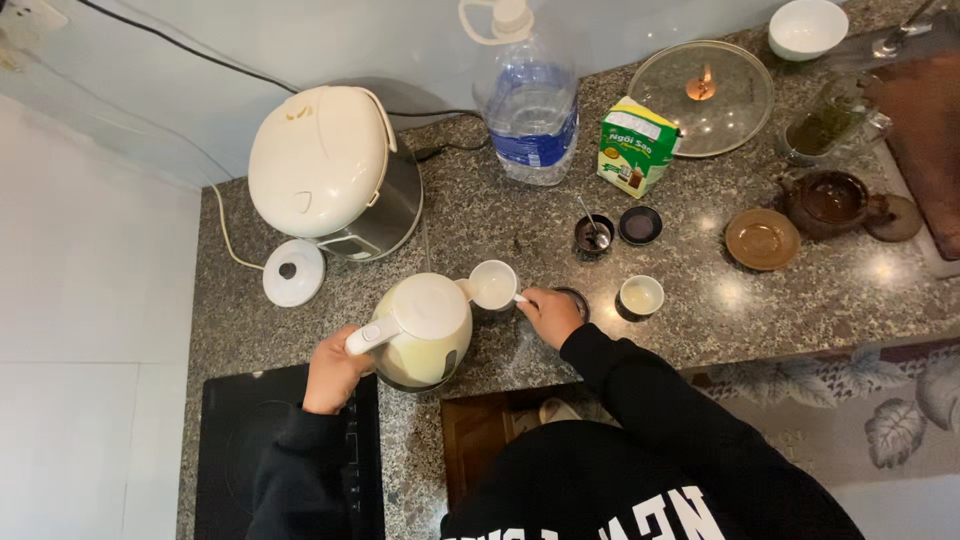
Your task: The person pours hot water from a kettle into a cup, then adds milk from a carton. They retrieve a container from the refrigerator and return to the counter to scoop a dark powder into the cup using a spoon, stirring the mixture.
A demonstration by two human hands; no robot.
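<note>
I see my left hand point(330, 372) wrapped tight around the handle of the cream kettle point(420, 330), its spout tipped right and touching the rim of the white cup point(493, 284) on the granite counter point(700, 290). My right hand point(548, 314) sits just right of the cup, fingers curled and pinching its small handle (the fingertips themselves are hidden), beside a second small cup point(640, 296).

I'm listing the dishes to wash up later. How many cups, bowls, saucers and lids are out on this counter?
Cups: 2, a white cup at the right hand and a small cup
Bowls: 1, white bowl
Saucers: 1, brown saucer
Lids: 2, glass lid and white lid
Total: 6
</note>
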